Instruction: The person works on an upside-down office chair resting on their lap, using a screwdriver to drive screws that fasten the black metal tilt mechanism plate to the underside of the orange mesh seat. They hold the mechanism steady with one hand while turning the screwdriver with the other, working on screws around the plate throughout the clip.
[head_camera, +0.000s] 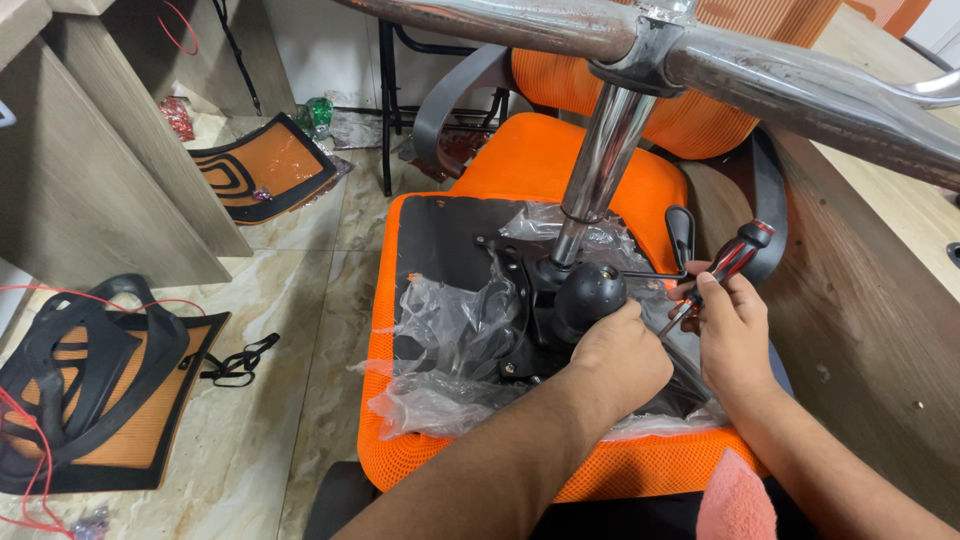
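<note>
An upturned orange chair seat (520, 160) with a black underside panel (440, 240) lies in front of me. A black tilt mechanism (585, 295) is on the panel, with a chrome gas cylinder (600, 165) rising from it to the chrome star base (780, 85). My left hand (620, 355) rests on the mechanism, fingers curled against its side. My right hand (735, 335) grips a red-and-black screwdriver (725, 265), tip pointing down toward the mechanism. Crumpled clear plastic wrap (450, 340) lies over the panel.
An orange-and-black mesh chair back (100, 390) lies on the tiled floor at left, another panel (265, 165) farther back. Wooden desk panels (90, 180) stand at left, a wooden surface (870, 300) at right. A black lever (680, 235) sticks out beside the mechanism.
</note>
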